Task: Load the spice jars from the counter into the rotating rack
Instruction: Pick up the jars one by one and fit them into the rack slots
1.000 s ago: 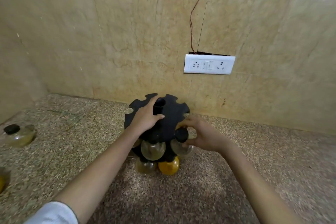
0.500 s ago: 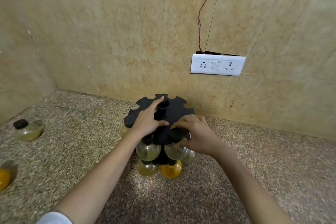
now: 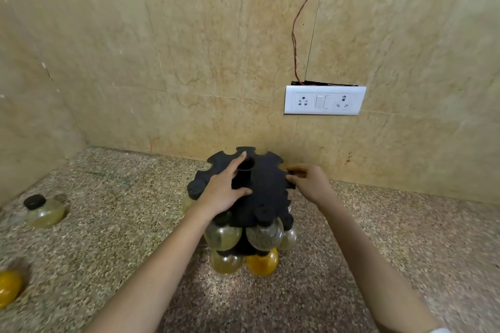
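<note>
1. Hanging nearest the camera, 2 jars sit in the rack's lower tier: a pale jar (image 3: 226,262) and an orange jar (image 3: 262,262), side by side.
2. Above them, the upper tier holds a clear jar (image 3: 222,234), a dark-filled jar (image 3: 264,234) and a small jar (image 3: 289,238), all hung by their necks in rim notches.
3. The left hand (image 3: 226,192) lies flat and spread on the rack (image 3: 267,184), fingers beside the centre hub, grasping nothing.
4. The right hand (image 3: 309,184) pinches the rack's right rim at an empty notch, fingertips (image 3: 290,178) touching the edge; it carries no jar.
5. The step in hand looks like turning the rack to bring a free notch round. I judge the task partly done.
6. Next, a hand must reach well left for a loose jar, then slide its neck into a free notch while the other hand steadies the top.
7. On the counter (image 3: 405,238), far left, a black-capped jar (image 3: 44,211) and a yellow jar (image 3: 9,288) wait, well apart from the rack.
8. Compared with 0.5 s earlier, the right hand has left the dark-filled jar it was seating and gone to the rim; the left hand has stayed on top.
9. Behind, a switch plate (image 3: 324,100) sits on the wall.
</note>
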